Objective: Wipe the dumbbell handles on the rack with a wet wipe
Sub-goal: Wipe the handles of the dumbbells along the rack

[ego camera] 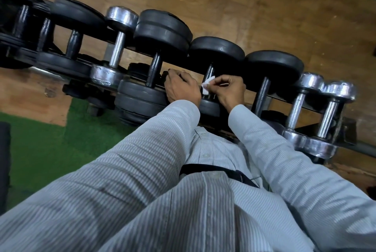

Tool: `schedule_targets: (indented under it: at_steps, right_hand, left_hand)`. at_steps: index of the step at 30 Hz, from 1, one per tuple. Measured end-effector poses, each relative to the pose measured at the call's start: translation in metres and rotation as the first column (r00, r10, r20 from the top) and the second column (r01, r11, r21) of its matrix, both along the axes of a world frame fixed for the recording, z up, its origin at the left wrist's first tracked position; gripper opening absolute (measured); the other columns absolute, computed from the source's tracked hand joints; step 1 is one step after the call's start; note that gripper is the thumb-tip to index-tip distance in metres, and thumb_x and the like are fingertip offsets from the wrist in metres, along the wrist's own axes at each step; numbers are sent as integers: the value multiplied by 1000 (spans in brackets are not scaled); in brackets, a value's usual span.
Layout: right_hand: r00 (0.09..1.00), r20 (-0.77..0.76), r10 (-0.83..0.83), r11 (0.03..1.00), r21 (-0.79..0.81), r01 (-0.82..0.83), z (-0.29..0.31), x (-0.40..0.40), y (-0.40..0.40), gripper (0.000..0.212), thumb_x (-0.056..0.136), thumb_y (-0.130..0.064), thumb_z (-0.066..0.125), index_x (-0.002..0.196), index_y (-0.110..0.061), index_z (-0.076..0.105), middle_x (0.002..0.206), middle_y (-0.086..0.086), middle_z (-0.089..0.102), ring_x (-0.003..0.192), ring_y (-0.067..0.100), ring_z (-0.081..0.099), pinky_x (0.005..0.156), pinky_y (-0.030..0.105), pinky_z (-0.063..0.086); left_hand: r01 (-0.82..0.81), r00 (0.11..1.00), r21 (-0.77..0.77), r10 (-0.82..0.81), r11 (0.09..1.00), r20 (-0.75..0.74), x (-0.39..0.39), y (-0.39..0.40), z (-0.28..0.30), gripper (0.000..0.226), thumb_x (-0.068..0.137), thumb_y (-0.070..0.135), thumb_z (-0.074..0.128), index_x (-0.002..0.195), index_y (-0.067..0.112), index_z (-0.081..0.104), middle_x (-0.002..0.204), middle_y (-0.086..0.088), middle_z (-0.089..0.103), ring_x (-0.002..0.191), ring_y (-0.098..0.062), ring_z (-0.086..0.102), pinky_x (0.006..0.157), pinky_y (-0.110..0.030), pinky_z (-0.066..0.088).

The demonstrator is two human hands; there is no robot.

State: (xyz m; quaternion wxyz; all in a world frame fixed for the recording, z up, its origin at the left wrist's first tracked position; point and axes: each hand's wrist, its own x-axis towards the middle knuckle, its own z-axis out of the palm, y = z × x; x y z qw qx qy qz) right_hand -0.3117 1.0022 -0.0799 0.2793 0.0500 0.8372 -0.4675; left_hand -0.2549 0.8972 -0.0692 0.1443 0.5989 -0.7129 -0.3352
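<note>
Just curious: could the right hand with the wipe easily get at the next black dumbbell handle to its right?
Probably yes: the right hand sits beside that bare black dumbbell handle, with nothing visible between them.

Right hand pinching white wipe on black dumbbell handle, left hand beside

Dim indoor light, glare on the chrome dumbbells, soft blur overall, edges bent by wide lens

Dumbbells across black rack
</note>
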Motion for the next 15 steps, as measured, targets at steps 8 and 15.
schedule_targets:
  at_steps: [8, 15]
  right_hand:
    - [739, 408, -536, 781, -94, 617, 1, -26, -28, 23, 70, -4, 89, 68, -11, 68, 70, 2, 71, 64, 16, 64, 49, 21, 52]
    - [478, 715, -510, 657, -34, 753, -4, -30, -41, 13, 89, -1, 68, 78, -4, 62, 72, 10, 59, 52, 19, 58, 52, 30, 58]
  left_hand:
    - [29, 1000, -3, -29, 1000, 8, 1, 0, -2, 17, 100, 23, 50, 100, 10, 61, 97, -5, 65, 94, -25, 60, 79, -38, 47]
    - [48, 999, 23, -49, 999, 18, 1, -2, -2, 20, 99, 25, 49, 99, 10, 62, 95, -6, 66, 95, -26, 61, 81, -40, 48]
